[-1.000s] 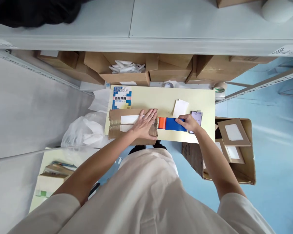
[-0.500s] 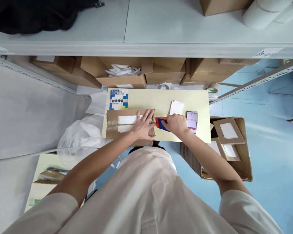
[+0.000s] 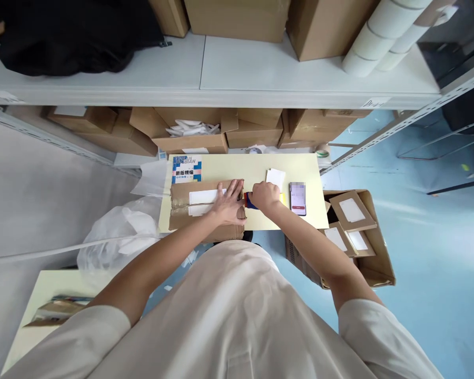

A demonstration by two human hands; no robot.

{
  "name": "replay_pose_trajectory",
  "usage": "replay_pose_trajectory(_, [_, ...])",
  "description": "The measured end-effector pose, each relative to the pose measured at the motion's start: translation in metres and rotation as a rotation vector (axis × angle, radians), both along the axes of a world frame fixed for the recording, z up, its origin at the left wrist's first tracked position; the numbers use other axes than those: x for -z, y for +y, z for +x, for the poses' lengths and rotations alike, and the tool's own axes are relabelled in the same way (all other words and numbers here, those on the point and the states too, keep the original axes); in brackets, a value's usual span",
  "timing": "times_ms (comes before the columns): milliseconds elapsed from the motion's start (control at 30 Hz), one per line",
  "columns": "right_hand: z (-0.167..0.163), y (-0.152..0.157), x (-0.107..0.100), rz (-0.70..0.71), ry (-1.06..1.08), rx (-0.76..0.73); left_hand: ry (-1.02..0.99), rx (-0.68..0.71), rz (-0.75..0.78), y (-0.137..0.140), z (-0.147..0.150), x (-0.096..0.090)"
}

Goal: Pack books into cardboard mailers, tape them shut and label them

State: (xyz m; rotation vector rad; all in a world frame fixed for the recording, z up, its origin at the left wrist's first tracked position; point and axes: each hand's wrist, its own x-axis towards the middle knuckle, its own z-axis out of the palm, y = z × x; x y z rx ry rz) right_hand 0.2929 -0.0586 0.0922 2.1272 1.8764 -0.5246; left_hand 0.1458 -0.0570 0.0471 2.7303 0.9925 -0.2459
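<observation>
A flattish brown cardboard box [image 3: 179, 215] with clear tape and white labels lies on the small cream table. My left hand [image 3: 228, 205] rests on its right part, fingers spread flat over the cardboard. Just right of that box, my right hand [image 3: 264, 197] is closed around a blue object [image 3: 250, 201] with red and yellow parts, whose kind I cannot make out. Its left end meets the box's right edge; whether it reaches inside is hidden. White cards [image 3: 275, 177] lie behind my right hand. A phone [image 3: 297, 199] lies to its right.
A blue-and-white booklet [image 3: 186, 169] lies at the table's back left. Shelving [image 3: 237, 98] with cardboard boxes rises behind. At the right, a large carton [image 3: 379, 237] holds several labelled boxes. Clear plastic wrap [image 3: 116, 231] hangs at the left, with a second table [image 3: 33, 295] below.
My right hand has moved left with the blue object, closer to the cardboard box's right edge. My left hand stays on the box. The camera view has tilted upward, showing more shelf.
</observation>
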Motion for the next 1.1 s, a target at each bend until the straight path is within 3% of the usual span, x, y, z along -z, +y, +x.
replay_pose_trajectory(100, [0.001, -0.007, 0.006, -0.035, -0.028, 0.008, 0.007, -0.003, 0.011, -0.002, -0.003, -0.002])
replay_pose_trajectory(233, [0.025, -0.047, 0.019, -0.093, -0.069, 0.037, -0.044, -0.002, 0.012, -0.004, -0.014, 0.001])
replay_pose_trajectory(400, [0.057, -0.093, 0.053, 0.048, -0.038, 0.251, -0.176, -0.017, -0.08, 0.004, -0.028, 0.008])
replay_pose_trajectory(567, [0.04, -0.096, 0.103, 0.212, 0.075, 0.284, -0.322, -0.084, -0.036, 0.004, -0.052, 0.009])
replay_pose_trajectory(633, [0.03, -0.098, 0.119, 0.219, 0.099, 0.271, -0.304, -0.185, 0.015, -0.003, -0.072, 0.008])
replay_pose_trajectory(733, [0.023, -0.108, 0.131, 0.212, 0.152, 0.246, -0.277, -0.443, 0.068, -0.017, -0.115, 0.008])
replay_pose_trajectory(833, [0.018, -0.116, 0.131, 0.369, 0.272, 0.252, -0.357, -0.742, 0.028, -0.03, -0.16, 0.013])
replay_pose_trajectory(933, [0.005, -0.113, 0.122, 0.437, 0.529, 0.109, -0.644, -0.954, -0.177, -0.039, -0.195, 0.026])
replay_pose_trajectory(1033, [-0.014, -0.101, 0.113, 0.261, 0.753, -0.061, -1.004, -1.042, -0.491, -0.043, -0.209, 0.042])
replay_pose_trajectory(1100, [-0.023, -0.093, 0.109, 0.159, 0.836, -0.097, -1.154, -1.097, -0.615, -0.042, -0.209, 0.049])
